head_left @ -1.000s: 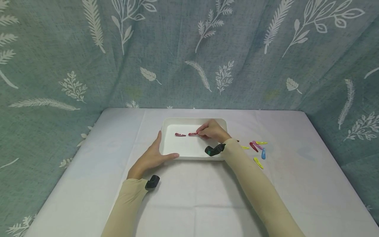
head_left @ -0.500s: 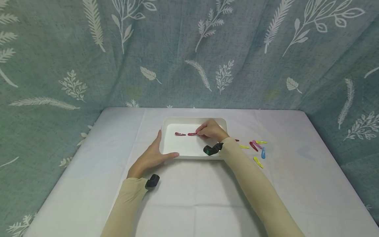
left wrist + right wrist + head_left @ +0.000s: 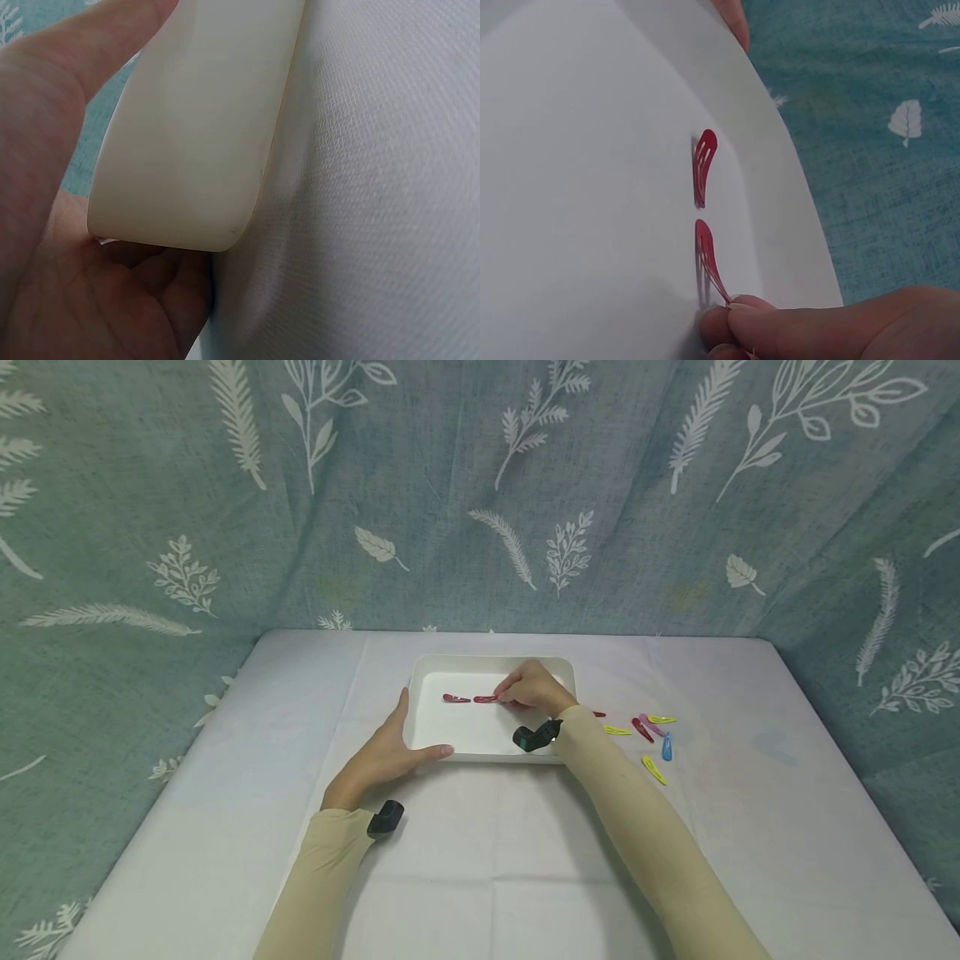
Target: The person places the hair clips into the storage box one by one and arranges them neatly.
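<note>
A white tray (image 3: 465, 735) lies on the table. My left hand (image 3: 382, 758) holds its near left corner, the thumb along the front wall and the fingers around the left wall. In the left wrist view, some of those fingers are curled beside the tray's outer wall. Inside the tray, one red snap hair clip (image 3: 456, 699) lies flat. To its right, my right hand (image 3: 534, 687) pinches the narrow end of another red snap hair clip (image 3: 708, 255). The right wrist view shows this clip tilted, its round end close to the first clip with a small gap between them.
Right of the tray lie several loose clips: yellow clips (image 3: 654, 769), a dark red clip (image 3: 642, 730), a pink clip (image 3: 651, 725) and a blue clip (image 3: 667, 747). Another red clip (image 3: 599, 714) is partly hidden by the right sleeve. A patterned cloth (image 3: 450, 527) hangs behind the table.
My right hand has shifted slightly left, bringing the pinched hair clip a little closer to the lying one. The left hand stays at the tray's corner.
</note>
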{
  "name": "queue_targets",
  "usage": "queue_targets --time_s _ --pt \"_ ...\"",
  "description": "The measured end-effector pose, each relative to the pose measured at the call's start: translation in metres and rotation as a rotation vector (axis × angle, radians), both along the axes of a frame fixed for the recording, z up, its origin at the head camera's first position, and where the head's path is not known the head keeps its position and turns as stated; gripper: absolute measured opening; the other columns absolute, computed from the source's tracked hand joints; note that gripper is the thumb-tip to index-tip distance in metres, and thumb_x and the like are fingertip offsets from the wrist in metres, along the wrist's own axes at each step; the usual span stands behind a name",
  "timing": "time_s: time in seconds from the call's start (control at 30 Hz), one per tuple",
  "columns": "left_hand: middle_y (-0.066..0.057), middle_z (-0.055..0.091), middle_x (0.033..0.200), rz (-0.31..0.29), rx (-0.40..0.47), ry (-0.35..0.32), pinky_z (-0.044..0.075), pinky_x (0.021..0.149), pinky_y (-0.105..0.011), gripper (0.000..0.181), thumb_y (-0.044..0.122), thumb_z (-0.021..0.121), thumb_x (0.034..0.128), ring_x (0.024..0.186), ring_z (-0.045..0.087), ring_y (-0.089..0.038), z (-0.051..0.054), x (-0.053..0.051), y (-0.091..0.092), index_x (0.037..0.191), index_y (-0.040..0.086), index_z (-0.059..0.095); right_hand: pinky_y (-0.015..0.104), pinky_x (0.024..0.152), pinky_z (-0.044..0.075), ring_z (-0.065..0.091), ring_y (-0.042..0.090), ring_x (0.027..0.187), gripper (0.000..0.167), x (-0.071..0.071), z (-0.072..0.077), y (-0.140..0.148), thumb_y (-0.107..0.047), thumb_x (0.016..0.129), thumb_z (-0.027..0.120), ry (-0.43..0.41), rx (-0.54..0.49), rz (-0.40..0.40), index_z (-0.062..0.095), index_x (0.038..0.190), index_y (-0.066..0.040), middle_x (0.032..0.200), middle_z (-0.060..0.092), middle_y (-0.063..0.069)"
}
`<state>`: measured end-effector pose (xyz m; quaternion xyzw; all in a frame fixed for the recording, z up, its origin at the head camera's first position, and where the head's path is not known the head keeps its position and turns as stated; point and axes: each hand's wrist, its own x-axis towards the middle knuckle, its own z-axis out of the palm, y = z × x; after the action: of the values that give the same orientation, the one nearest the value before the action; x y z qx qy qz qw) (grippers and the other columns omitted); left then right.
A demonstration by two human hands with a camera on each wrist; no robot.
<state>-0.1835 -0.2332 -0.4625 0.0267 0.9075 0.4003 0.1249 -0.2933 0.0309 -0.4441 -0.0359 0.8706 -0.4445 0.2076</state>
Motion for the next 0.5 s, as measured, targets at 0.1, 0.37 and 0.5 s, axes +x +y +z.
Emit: queue_targets --time_s 0.1,0.37,0.5 --pt "-0.012 0.007 0.176 -0.006 0.007 0.012 0.026 0.125 -0.063 0.140 0.065 0.082 0.0777 0.160 0.021 -0.037 0.0002 0.0000 0.0005 0.165 0.018 -0.017 0.018 0.059 0.047 0.055 0.007 0.064 0.013 -0.0004 -0.0004 -0.0002 -0.009 0.093 0.075 -0.001 0.006 0.002 0.082 0.103 -0.005 0.079 0.069 -0.001" --pt "-0.010 0.007 0.176 -0.006 0.017 0.016 0.026 0.125 -0.063 0.141 0.065 0.083 0.0769 0.160 0.020 -0.036 0.0006 -0.0001 0.0013 0.166 0.019 -0.016 0.019 0.060 0.047 0.055 0.009 0.067 0.013 -0.0018 -0.0033 0.0012 -0.010 0.093 0.076 -0.004 0.012 -0.012 0.082 0.102 -0.006 0.080 0.069 0.000" --pt "-0.011 0.007 0.176 -0.011 0.014 0.014 0.026 0.125 -0.063 0.141 0.066 0.082 0.0768 0.160 0.020 -0.037 0.0009 -0.0002 0.0006 0.165 0.019 -0.016 0.018 0.060 0.047 0.055 0.008 0.066 0.013 -0.0013 -0.0038 0.0025 -0.010 0.092 0.076 0.006 -0.010 -0.008 0.082 0.102 -0.004 0.076 0.069 -0.002"
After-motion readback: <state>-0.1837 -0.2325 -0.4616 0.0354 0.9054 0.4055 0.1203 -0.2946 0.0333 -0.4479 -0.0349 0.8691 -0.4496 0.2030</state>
